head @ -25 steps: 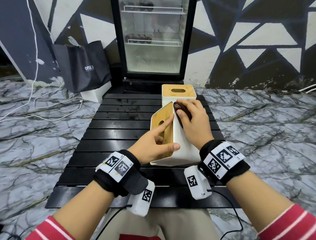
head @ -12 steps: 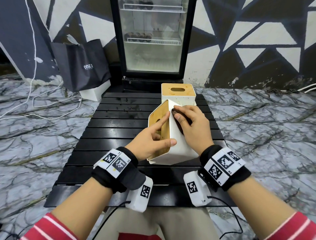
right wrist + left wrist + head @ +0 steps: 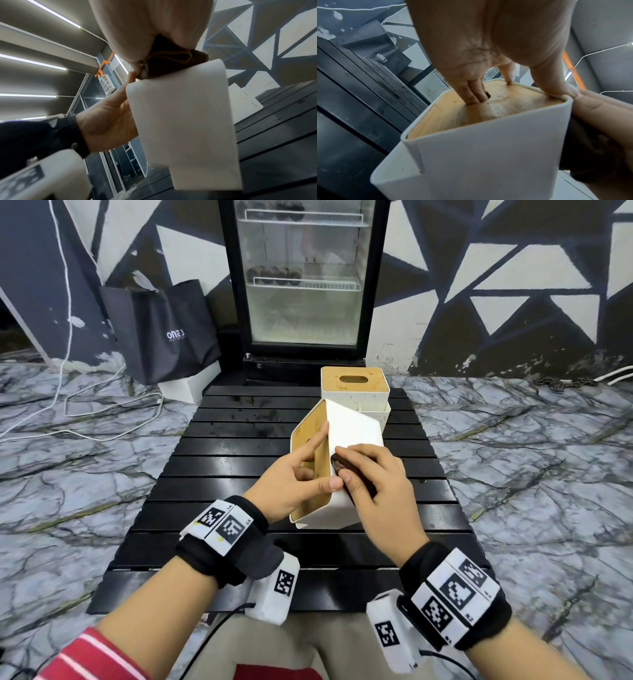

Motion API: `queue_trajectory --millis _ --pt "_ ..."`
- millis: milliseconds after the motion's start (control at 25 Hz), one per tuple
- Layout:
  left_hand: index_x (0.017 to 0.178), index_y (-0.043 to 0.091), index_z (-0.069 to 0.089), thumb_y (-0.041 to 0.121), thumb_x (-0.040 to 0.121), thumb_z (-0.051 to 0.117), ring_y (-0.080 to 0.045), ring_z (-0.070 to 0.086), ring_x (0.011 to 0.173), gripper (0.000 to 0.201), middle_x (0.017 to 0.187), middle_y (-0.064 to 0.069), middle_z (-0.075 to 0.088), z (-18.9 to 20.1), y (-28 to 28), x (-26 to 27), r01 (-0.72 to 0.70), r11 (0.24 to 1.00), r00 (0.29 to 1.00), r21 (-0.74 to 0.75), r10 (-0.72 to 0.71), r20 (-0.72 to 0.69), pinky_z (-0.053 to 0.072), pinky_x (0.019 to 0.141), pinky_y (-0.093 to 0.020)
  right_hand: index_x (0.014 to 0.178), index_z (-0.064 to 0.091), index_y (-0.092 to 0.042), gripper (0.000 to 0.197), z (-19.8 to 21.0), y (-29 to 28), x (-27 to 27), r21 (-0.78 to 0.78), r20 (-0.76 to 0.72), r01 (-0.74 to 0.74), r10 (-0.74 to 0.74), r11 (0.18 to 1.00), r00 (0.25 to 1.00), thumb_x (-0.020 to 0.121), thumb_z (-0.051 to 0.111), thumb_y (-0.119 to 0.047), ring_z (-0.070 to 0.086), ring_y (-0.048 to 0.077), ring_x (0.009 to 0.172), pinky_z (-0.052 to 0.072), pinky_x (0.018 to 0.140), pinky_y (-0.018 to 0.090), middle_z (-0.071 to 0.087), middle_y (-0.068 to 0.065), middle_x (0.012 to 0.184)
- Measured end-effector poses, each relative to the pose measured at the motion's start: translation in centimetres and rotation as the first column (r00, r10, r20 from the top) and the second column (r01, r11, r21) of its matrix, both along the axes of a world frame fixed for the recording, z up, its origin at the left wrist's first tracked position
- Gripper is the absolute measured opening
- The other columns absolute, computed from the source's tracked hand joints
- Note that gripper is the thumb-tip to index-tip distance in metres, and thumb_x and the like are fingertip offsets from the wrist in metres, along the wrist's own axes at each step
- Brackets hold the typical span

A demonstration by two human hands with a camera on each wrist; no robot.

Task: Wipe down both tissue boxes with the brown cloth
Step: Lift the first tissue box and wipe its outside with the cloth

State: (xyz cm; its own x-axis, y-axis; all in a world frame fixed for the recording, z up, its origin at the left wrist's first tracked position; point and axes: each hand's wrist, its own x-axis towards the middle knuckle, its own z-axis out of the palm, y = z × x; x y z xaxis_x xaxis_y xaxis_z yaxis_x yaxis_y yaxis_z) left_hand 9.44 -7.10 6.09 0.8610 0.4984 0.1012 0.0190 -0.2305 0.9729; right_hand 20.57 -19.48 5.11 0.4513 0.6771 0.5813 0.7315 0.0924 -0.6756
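Note:
The near tissue box (image 3: 352,429), white with a wooden lid, is tipped on its side on the black slatted table (image 3: 239,460). My left hand (image 3: 298,477) grips it: fingers (image 3: 474,93) hooked in the lid slot, thumb on the rim. My right hand (image 3: 380,484) holds the bunched brown cloth (image 3: 342,465) against the box's white upper side, close to the left thumb. From the right wrist, the cloth (image 3: 169,65) sits pressed on the box (image 3: 180,115). The second tissue box (image 3: 354,381) stands upright just behind, touching or nearly touching the tipped one.
A glass-door fridge (image 3: 303,285) stands behind the table, a black bag (image 3: 164,333) leans at the back left, and white cables (image 3: 102,419) lie on the marble floor. Bare slats show to the left and front of the boxes.
My right hand has drawn the cloth down the box's white side toward me, from its far end to near the left thumb. The left hand keeps its grip; the box turned slightly.

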Motion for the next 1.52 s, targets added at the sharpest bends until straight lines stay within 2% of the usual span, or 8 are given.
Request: queue_trajectory --millis 280,440,520,760,1000,1160,1360,1520 --pt "0.143 0.038 0.02 0.009 0.08 0.069 0.002 0.058 0.069 0.085 0.102 0.011 0.057 0.4 0.1 0.2 -0.012 0.999 1.0 -0.039 0.011 -0.017 0.046 0.074 -0.009 0.113 0.064 -0.022 0.03 0.0 0.1 2.2 -0.046 -0.03 0.044 -0.046 0.998 0.999 0.086 0.052 -0.029 0.048 0.022 0.105 0.025 0.09 0.001 0.052 -0.012 0.106" --pt "0.129 0.058 0.032 0.04 0.06 0.079 -0.019 0.05 0.08 0.085 0.105 0.0 0.056 0.7 0.2 0.2 -0.015 1.0 0.999 -0.015 0.014 -0.036 0.046 0.09 -0.028 0.114 0.062 -0.023 0.029 0.4 0.9 0.6 -0.01 -0.027 0.003 -0.003 1.0 1.0 0.087 0.052 -0.03 0.044 0.015 0.105 0.028 0.092 0.004 0.05 -0.013 0.108" --pt "0.126 0.058 0.035 0.042 0.055 0.078 -0.023 0.05 0.084 0.085 0.107 -0.003 0.056 0.6 0.3 0.0 0.0 0.999 1.0 -0.044 -0.002 -0.029 0.045 0.099 -0.037 0.116 0.061 -0.023 0.032 0.0 0.3 0.1 0.017 0.034 -0.057 0.057 0.998 0.998 0.087 0.049 -0.031 0.042 0.01 0.106 0.027 0.095 0.005 0.05 -0.013 0.11" --pt "0.127 0.055 0.034 0.035 0.06 0.087 -0.024 0.044 0.08 0.087 0.101 -0.007 0.05 0.6 0.4 0.2 -0.023 0.999 0.998 -0.038 0.021 -0.058 0.044 0.087 -0.022 0.114 0.063 -0.021 0.034 0.0 0.7 1.0 0.009 0.02 -0.019 0.018 1.0 1.0 0.086 0.047 -0.032 0.044 0.013 0.103 0.026 0.094 0.005 0.052 -0.011 0.108" --pt "0.126 0.058 0.039 0.039 0.053 0.081 -0.025 0.047 0.084 0.086 0.102 -0.009 0.05 0.6 0.6 -0.5 -0.004 0.997 0.999 -0.073 0.0 -0.051 0.041 0.101 -0.047 0.116 0.061 -0.022 0.031 -1.3 -1.1 1.0 0.031 0.122 -0.071 0.066 0.997 0.99 0.088 0.049 -0.029 0.043 0.009 0.108 0.028 0.099 0.01 0.051 -0.012 0.113" --pt "0.12 0.057 0.042 0.031 0.051 0.083 -0.02 0.056 0.084 0.085 0.098 0.001 0.058 0.8 0.6 -0.5 0.011 0.997 0.999 -0.083 -0.015 -0.052 0.045 0.099 -0.04 0.114 0.062 -0.022 0.031 -1.8 -1.4 3.0 0.021 0.111 -0.024 0.022 0.999 0.994 0.087 0.048 -0.031 0.044 0.012 0.107 0.028 0.099 0.009 0.051 -0.012 0.112" --pt "0.113 0.067 0.048 0.034 0.05 0.082 -0.02 0.054 0.084 0.079 0.105 -0.002 0.057 0.7 0.4 -0.7 0.03 0.996 0.999 -0.086 -0.034 -0.036 0.044 0.1 -0.041 0.112 0.064 -0.018 0.031 -1.0 0.1 5.3 0.018 0.038 0.031 -0.032 0.999 0.999 0.086 0.051 -0.031 0.047 0.018 0.105 0.028 0.095 0.005 0.052 -0.009 0.108" --pt "0.11 0.071 0.047 0.035 0.05 0.083 -0.023 0.051 0.085 0.078 0.108 -0.007 0.052 0.9 0.3 -0.6 0.038 0.997 0.998 -0.069 -0.041 -0.053 0.042 0.102 -0.047 0.113 0.063 -0.015 0.033 0.5 1.8 7.1 -0.039 0.018 0.047 -0.046 0.998 0.999 0.086 0.049 -0.027 0.049 0.027 0.108 0.035 0.095 0.025 0.052 -0.007 0.108"
